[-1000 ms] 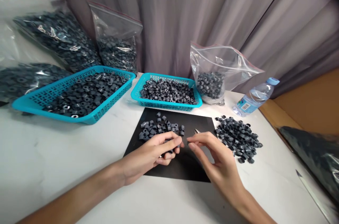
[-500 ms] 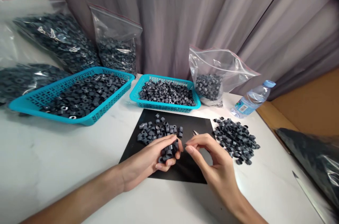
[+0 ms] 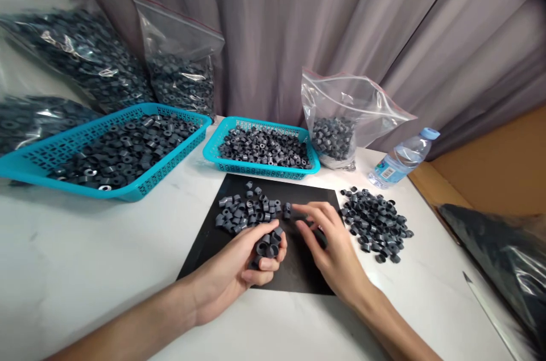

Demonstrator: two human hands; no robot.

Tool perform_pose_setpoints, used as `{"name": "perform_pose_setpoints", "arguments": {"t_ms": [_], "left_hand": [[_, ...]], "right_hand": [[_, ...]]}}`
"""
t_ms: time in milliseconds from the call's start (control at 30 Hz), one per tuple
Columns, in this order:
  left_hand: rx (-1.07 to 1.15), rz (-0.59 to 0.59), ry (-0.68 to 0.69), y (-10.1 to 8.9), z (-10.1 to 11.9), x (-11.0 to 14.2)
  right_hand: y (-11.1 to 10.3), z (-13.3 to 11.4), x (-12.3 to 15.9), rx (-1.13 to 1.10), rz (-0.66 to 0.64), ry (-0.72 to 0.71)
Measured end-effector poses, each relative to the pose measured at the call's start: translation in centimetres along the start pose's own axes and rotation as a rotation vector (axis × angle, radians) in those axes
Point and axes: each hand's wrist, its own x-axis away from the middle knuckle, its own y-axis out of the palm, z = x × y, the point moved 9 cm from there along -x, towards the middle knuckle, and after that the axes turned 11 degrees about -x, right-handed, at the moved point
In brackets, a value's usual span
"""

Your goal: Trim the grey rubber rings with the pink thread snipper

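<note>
The left hand [image 3: 241, 261] is closed around a handful of dark gray ring-like pieces [image 3: 268, 248], which lie in the palm under the thumb and show between it and the curled fingers. It is over the left half of a black mat [image 3: 294, 273], not far from the mat's near edge. The right hand [image 3: 330, 241] is apart from the left, its thumb and forefinger spread, above the mat's right side; the forefinger's tip is just beside a pair of pieces [image 3: 287, 211] on the mat, and whether it touches them I cannot tell. Left of that pair, a loose cluster [image 3: 245, 210] covers the mat's far left corner, right behind the left hand. A larger pile [image 3: 375, 224] is on the white surface [image 3: 140, 270] just beyond the mat's right edge, to the right of the right hand. Toward the surface's far edge, a small blue basket [image 3: 264, 169] full of like pieces is just past the mat's far edge, with an upright zip bag [image 3: 335, 136] at its right end and a water bottle [image 3: 401, 159] farther right, behind the pile. A longer blue basket [image 3: 170, 161], also holding pieces, is at the surface's far left, well apart from both hands.
</note>
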Motion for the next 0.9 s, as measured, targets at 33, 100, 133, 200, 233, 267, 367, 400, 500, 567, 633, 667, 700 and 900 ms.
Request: {"name": "perform_pose_setpoints", "arguments": {"t_ms": [33,100,133,200,233,267,367,400,500,567,633,667,700,900], "left_hand": [[0.004,0.005,-0.016,0.0,-0.1,0.0],[0.006,0.011,-0.045,0.2,-0.5,0.1],[0.005,0.014,-0.058,0.2,-0.7,0.1],[0.003,0.023,-0.078,0.3,-1.0,0.1],[0.003,0.026,-0.085,0.4,-1.1,0.1],[0.003,0.026,-0.089,0.4,-1.2,0.1],[0.003,0.001,-0.091,0.7,-1.2,0.2],[0.003,-0.007,-0.086,0.8,-1.2,0.2],[-0.007,-0.010,-0.046,0.8,-1.1,0.2],[-0.014,0.006,-0.007,0.6,-1.0,0.1],[-0.019,0.022,0.028,0.4,-0.9,0.1],[-0.022,0.029,0.039,0.2,-0.9,0.1],[-0.025,0.035,0.046,0.1,-0.8,0.1],[-0.092,0.025,0.115,0.0,0.2,0.1]], "right_hand": [[0.7,0.3,-0.1,0.060,-0.066,-0.018],[1.9,0.5,-0.2,0.177,-0.162,-0.055],[2.3,0.5,-0.2,0.222,-0.183,-0.069],[2.8,0.5,-0.4,0.271,-0.183,-0.079],[2.9,0.4,-0.5,0.272,-0.174,-0.077],[2.9,0.4,-0.6,0.256,-0.164,-0.072],[2.5,0.2,-0.5,0.121,-0.146,-0.042],[2.1,0.0,-0.4,0.053,-0.137,-0.027],[0.9,-0.8,-0.2,-0.149,-0.101,0.005],[0.3,-1.7,-0.1,-0.238,-0.108,-0.001],[0.2,-2.4,0.0,-0.279,-0.151,-0.016],[0.2,-2.7,0.0,-0.288,-0.175,-0.020],[0.3,-2.7,0.1,-0.295,-0.194,-0.014],[0.2,-1.3,0.5,-0.349,-0.190,0.087]]}}
